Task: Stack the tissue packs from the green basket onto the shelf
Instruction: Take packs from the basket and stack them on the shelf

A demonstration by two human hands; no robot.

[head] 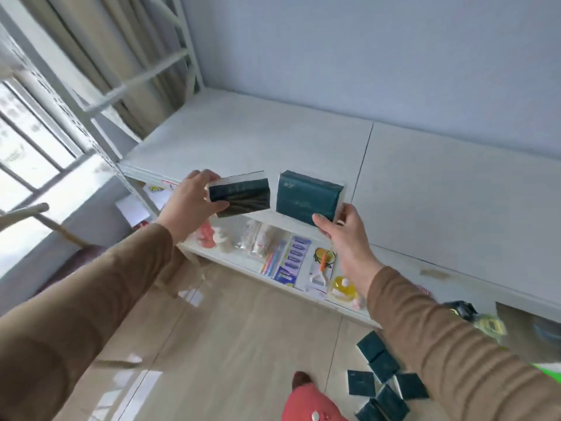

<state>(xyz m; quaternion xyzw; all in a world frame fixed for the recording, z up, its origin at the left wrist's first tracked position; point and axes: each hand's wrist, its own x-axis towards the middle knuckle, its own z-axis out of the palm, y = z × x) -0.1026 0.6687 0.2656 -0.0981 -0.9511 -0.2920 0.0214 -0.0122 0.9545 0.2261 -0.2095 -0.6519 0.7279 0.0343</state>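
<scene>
My left hand point(194, 199) grips a dark green tissue pack point(243, 196) by its left end, at the front edge of the white shelf point(273, 138). My right hand point(343, 235) holds a second dark green tissue pack point(306, 194) by its lower right corner; whether that pack rests on the shelf's front edge or hangs just above it I cannot tell. The two packs sit side by side, a small gap apart. Several more tissue packs point(384, 381) lie heaped at the bottom right, where a sliver of the green basket point(549, 370) shows behind my right sleeve.
The lower shelf point(243, 264) carries small packaged goods: toothbrushes, a blue card pack, yellow and pink items. A metal shelf post point(100, 141) and window stand to the left. A red slipper point(306, 402) is on the tiled floor below.
</scene>
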